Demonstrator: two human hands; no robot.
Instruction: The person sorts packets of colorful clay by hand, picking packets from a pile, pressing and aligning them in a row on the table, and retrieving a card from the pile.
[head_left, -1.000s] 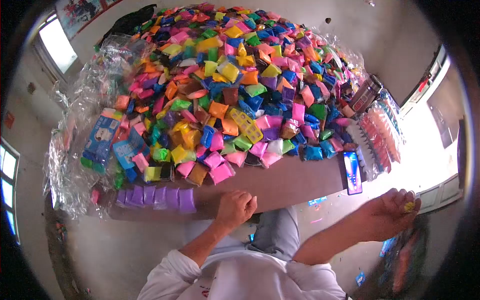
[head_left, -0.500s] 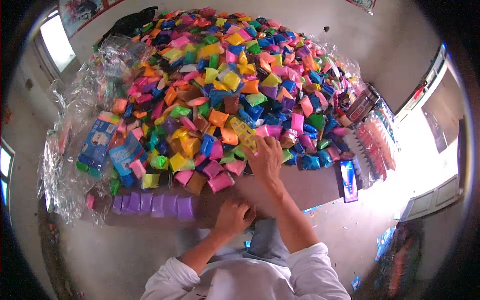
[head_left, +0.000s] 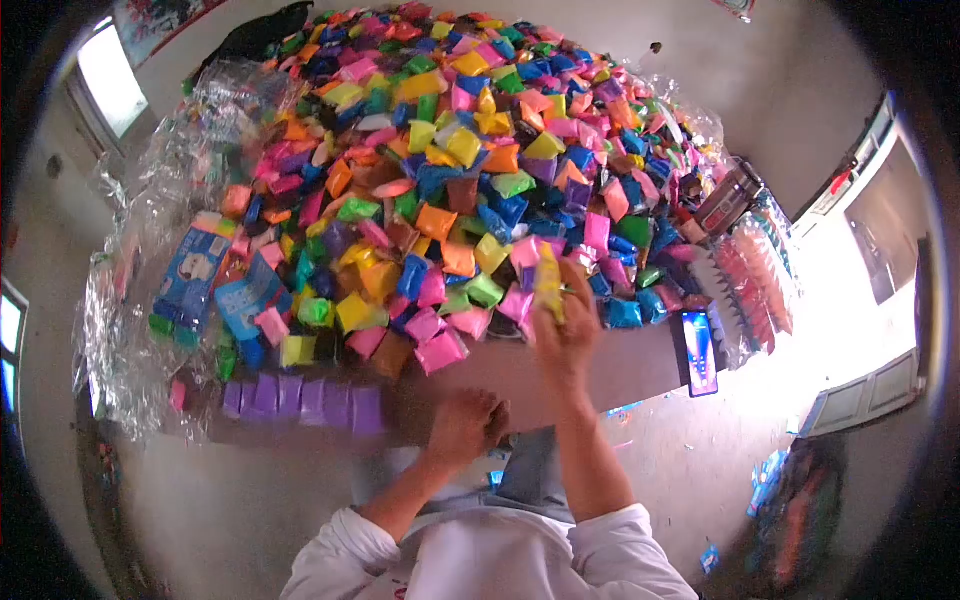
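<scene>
My right hand [head_left: 568, 330] is raised over the front edge of the pile, its fingers closed on a flat yellow patterned piece [head_left: 548, 285]. Its exact kind is too blurred to tell. Below and around it lie small soft packets in many colours, among them a pink packet [head_left: 441, 352] and a light green packet [head_left: 484, 290]. My left hand [head_left: 462, 428] rests at the table's near edge with curled fingers; whatever is inside them, if anything, is hidden. To its left stands a row of purple packets [head_left: 312, 402].
Clear plastic wrap [head_left: 130, 300] covers the table's left side, beside blue printed packages [head_left: 195, 270]. A phone [head_left: 699, 352] lies at the right edge. Behind it are a dark jar-like container [head_left: 728, 200] and stacked clear packaging with jagged edges [head_left: 750, 285]. The brown tabletop [head_left: 640, 365] shows in front.
My right hand has moved right and slightly toward me, lifting the yellow patterned piece off the pile and turning it upright. My left hand has barely moved.
</scene>
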